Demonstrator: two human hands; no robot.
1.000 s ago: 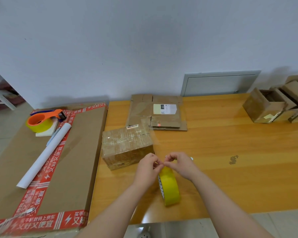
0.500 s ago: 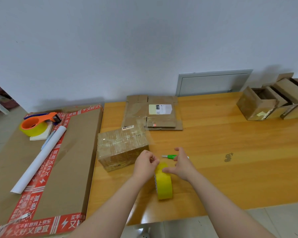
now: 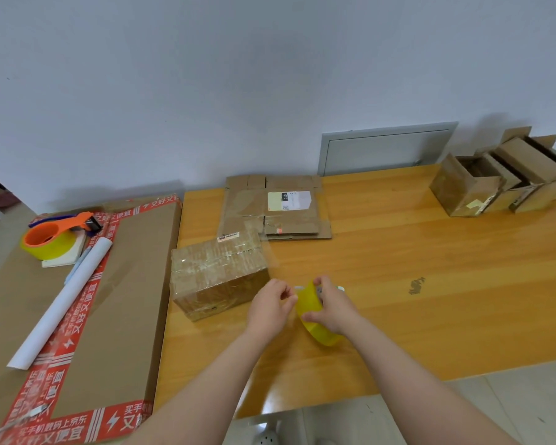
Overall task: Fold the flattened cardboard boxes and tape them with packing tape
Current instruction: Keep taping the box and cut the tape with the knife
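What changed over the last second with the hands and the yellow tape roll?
The right hand, spread open against the yellow tape roll half a second ago, has now taken hold of it, and the roll leans over instead of standing on edge. The left hand still pinches at the roll's upper edge. The taped box and flattened boxes lie as before.

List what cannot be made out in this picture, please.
Head view: whether the left hand holds tape; its curled fingers hide that.
Small white thing behind the tape roll: covered by the right hand.
Label on the flattened cardboard: print too small.
Open boxes: cut off by the right edge.
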